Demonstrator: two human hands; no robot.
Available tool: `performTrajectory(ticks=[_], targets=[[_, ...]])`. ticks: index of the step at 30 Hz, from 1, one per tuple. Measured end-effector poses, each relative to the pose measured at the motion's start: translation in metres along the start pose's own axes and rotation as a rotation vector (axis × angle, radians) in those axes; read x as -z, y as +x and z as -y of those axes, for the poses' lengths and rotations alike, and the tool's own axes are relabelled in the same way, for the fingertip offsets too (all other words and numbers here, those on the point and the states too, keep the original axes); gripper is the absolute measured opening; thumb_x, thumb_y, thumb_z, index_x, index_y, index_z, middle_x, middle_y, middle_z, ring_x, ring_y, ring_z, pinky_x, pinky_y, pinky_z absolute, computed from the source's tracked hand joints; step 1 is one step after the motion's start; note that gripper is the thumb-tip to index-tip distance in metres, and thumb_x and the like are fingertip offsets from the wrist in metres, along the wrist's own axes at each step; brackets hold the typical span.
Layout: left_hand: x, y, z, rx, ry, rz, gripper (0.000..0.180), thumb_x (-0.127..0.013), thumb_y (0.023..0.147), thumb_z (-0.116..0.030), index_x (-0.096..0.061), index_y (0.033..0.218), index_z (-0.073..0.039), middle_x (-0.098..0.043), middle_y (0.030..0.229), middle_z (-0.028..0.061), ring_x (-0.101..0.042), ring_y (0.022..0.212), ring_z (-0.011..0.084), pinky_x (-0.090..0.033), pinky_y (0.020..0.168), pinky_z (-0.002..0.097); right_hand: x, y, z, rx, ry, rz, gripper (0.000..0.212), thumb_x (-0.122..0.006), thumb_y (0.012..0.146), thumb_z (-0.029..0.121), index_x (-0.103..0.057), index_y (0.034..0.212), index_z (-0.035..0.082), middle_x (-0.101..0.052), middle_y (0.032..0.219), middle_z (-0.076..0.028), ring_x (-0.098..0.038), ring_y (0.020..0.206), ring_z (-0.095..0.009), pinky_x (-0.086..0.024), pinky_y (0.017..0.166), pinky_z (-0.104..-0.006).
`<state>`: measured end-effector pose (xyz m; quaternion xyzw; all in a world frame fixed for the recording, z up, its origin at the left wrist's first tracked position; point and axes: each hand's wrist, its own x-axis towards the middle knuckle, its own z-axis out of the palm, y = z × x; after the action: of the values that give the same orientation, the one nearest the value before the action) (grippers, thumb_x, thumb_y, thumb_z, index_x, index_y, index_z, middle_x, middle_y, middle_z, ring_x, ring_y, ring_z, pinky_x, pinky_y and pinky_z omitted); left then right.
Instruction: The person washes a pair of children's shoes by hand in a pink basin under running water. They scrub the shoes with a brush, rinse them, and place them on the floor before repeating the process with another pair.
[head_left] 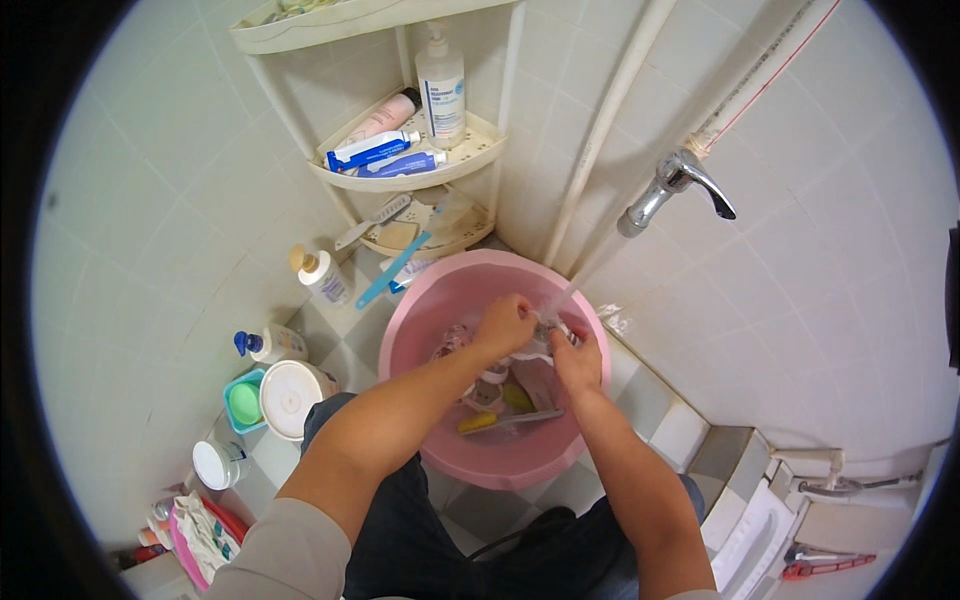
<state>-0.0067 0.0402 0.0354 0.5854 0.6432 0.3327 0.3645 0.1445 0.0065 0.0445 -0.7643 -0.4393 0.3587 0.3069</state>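
Note:
A stream of water from the chrome tap [655,195] runs into a pink basin [415,440]. My left hand [505,327] is over the basin with fingers closed in a pinch. My right hand [577,360] is just beside it, its fingers closed. Between them, under the stream, is a small wet item with a white strip [535,357] trailing from it; its kind is hard to make out. Below my hands lie a patterned pinkish item [453,342], pale pink and grey items, and a brush-like tool [510,420] with a yellow part at one end.
A white corner shelf [470,155] at the back holds a pump bottle [442,90] and tubes. A blue-handled brush [400,262] leans behind the basin. Pump bottles, a white-lidded tub [292,398] and a jar [220,465] stand at left. A tiled ledge [730,455] is at right.

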Motion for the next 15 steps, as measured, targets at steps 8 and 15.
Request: performTrajectory(ticks=[8, 15], targets=[[0.021, -0.012, -0.012, 0.078, -0.067, 0.011, 0.018, -0.065, 0.085, -0.019, -0.07, 0.094, -0.004, -0.07, 0.093, 0.0184, -0.068, 0.089, 0.0351, -0.053, 0.08, 0.043, 0.002, 0.003, -0.009, -0.22, 0.199, 0.192, 0.055, -0.066, 0.085, 0.039, -0.058, 0.123, 0.0, -0.062, 0.119, -0.021, -0.06, 0.111, -0.033, -0.048, 0.091, -0.0419], [0.022, -0.006, 0.0, -0.011, 0.081, 0.052, 0.022, -0.066, 0.088, -0.022, -0.07, 0.096, -0.002, -0.071, 0.091, 0.0166, -0.069, 0.087, 0.0313, -0.054, 0.079, 0.0408, -0.016, 0.007, -0.071, 0.113, -0.919, 0.685, 0.041, -0.062, 0.082, 0.024, -0.063, 0.12, 0.008, -0.065, 0.119, -0.018, -0.063, 0.107, -0.036, -0.051, 0.088, -0.047]])
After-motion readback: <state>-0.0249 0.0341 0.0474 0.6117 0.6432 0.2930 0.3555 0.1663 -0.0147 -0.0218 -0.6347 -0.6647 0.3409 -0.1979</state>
